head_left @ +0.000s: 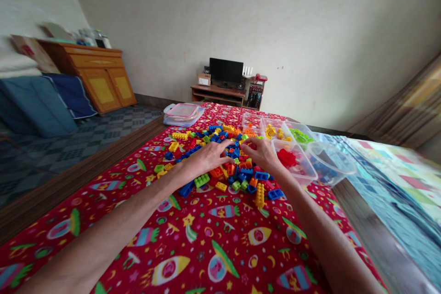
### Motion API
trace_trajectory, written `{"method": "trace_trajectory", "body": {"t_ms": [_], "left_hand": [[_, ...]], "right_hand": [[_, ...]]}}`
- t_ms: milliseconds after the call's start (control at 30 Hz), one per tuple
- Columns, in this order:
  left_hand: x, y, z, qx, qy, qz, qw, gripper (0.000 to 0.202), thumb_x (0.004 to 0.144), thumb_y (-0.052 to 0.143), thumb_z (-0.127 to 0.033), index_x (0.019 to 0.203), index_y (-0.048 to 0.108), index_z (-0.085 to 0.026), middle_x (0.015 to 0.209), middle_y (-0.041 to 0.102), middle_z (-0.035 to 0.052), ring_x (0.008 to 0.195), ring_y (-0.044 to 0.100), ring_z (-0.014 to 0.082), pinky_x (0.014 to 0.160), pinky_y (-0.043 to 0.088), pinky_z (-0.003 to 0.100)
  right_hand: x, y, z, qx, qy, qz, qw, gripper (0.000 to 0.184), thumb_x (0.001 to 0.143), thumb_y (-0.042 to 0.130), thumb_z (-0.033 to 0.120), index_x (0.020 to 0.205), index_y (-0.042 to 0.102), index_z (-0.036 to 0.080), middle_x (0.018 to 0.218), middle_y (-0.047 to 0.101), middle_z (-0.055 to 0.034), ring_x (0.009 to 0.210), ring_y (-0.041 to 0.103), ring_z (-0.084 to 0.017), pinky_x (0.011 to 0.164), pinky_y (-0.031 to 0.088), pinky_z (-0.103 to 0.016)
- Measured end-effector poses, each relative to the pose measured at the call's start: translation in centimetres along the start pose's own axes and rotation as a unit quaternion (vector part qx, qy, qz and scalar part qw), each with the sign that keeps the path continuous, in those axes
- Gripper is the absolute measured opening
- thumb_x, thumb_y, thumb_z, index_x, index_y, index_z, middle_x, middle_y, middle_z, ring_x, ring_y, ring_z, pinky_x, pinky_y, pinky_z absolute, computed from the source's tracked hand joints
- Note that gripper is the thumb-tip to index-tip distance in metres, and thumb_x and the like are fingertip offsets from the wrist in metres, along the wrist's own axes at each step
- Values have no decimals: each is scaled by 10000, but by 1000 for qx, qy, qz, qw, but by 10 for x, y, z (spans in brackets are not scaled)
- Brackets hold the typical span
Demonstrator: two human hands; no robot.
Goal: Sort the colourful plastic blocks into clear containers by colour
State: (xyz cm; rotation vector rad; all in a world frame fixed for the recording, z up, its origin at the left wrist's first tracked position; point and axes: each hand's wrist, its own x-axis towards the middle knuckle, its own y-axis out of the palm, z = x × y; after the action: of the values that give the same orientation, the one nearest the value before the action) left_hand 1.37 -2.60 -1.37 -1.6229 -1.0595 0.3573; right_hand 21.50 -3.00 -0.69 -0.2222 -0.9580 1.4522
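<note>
A heap of multicoloured plastic building bricks (227,163) lies on a red rocket-print blanket (203,243). My left hand (206,158) rests over the heap's near left side, fingers spread and touching the bricks. My right hand (260,154) curves down over the heap's right side, its fingertips partly hidden among the bricks. Just right of it stands a clear plastic bin holding red bricks (292,161). A tall yellow brick stack (260,195) stands near the heap's front edge.
Clear bins of yellow bricks (272,131) and green bricks (299,135) stand beyond the red-brick bin. A clear bin (329,163) lies tilted at the right. A lidded clear box (182,115) sits at the far left corner. Wooden edges flank the blanket.
</note>
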Motion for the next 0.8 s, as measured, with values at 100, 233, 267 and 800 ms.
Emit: {"method": "trace_trajectory", "body": {"t_ms": [100, 233, 267, 800], "left_hand": [[0, 1, 2, 19, 37, -4, 999, 346, 880, 564, -426, 1120, 621, -183, 856, 709, 49, 800, 672, 196, 710, 475, 251], [-1, 11, -7, 28, 142, -12, 989, 350, 894, 558, -400, 1139, 618, -157, 1186, 641, 108, 1106, 595, 218, 961, 444, 311], [-2, 15, -10, 33, 165, -8, 986, 360, 898, 553, -396, 1163, 606, -159, 1237, 616, 112, 1161, 563, 220, 1000, 425, 324], [-24, 93, -97, 143, 422, 30, 895, 332, 946, 434, -429, 1200, 583, -275, 1388, 508, 3, 1367, 311, 234, 1125, 247, 464]], "right_hand": [[4, -27, -10, -89, -2, -62, 994, 255, 829, 531, 355, 827, 682, 150, 619, 619, -14, 565, 520, -122, 570, 347, -237], [8, -60, -33, -228, 18, -110, 967, 247, 845, 504, 332, 873, 675, 157, 720, 670, -57, 661, 574, -162, 642, 377, -265], [8, -66, -40, -259, 29, -112, 959, 256, 852, 492, 334, 893, 673, 157, 746, 676, -66, 682, 583, -171, 652, 382, -271], [5, -74, -39, -360, 89, -19, 929, 338, 907, 400, 300, 1085, 656, 169, 978, 705, -111, 896, 631, -209, 745, 425, -286]]}}
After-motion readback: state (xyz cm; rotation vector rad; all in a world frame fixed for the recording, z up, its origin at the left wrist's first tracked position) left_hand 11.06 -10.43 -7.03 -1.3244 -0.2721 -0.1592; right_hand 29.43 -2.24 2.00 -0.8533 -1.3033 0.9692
